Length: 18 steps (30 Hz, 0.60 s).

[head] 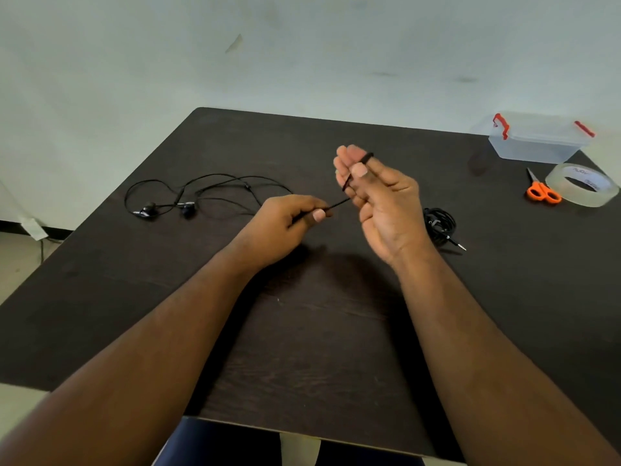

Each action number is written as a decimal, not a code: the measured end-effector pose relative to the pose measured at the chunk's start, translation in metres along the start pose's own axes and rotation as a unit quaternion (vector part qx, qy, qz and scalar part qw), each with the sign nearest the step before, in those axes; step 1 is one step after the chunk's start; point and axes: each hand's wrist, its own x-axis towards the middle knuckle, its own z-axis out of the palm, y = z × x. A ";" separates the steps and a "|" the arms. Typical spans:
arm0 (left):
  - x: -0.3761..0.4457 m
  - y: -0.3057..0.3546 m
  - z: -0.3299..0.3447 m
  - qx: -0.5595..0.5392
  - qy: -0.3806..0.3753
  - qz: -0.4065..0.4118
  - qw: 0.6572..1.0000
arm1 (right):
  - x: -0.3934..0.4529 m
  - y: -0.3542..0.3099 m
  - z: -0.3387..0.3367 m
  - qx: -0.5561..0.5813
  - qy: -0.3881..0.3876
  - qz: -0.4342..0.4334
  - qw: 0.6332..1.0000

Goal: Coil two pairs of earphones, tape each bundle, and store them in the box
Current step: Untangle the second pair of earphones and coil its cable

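- Left hand (289, 218) pinches the earphone cable (337, 205), which runs up-right to the right hand (376, 193); its thumb pins the cable against upright fingers.
- Coiled earphones (440, 225) lie just right, plug pointing right.
- Box (534, 139) sits far right, closed.

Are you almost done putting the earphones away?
Not yet. One pair already lies coiled by the right hand, though I can't see tape on it. The left hand feeds the second pair's cable to the right hand's fingers; most still lies loose. Tape, scissors and the closed box wait untouched.
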 end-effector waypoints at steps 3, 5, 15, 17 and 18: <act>0.000 -0.009 -0.006 0.095 0.022 -0.034 0.995 | 0.002 0.005 -0.014 -0.324 -0.007 -0.057 0.944; 0.000 -0.013 -0.012 0.120 0.051 -0.035 0.991 | 0.001 0.007 -0.014 -0.447 -0.042 -0.059 0.892; -0.003 0.002 -0.014 0.007 0.156 0.024 0.987 | -0.012 -0.005 0.004 -0.178 -0.175 0.279 0.927; -0.004 0.004 -0.013 -0.025 0.143 0.030 0.989 | -0.015 -0.010 0.007 -0.123 -0.214 0.309 0.919; -0.004 0.005 -0.012 -0.036 0.134 0.031 0.990 | -0.016 -0.012 0.008 -0.099 -0.228 0.315 0.916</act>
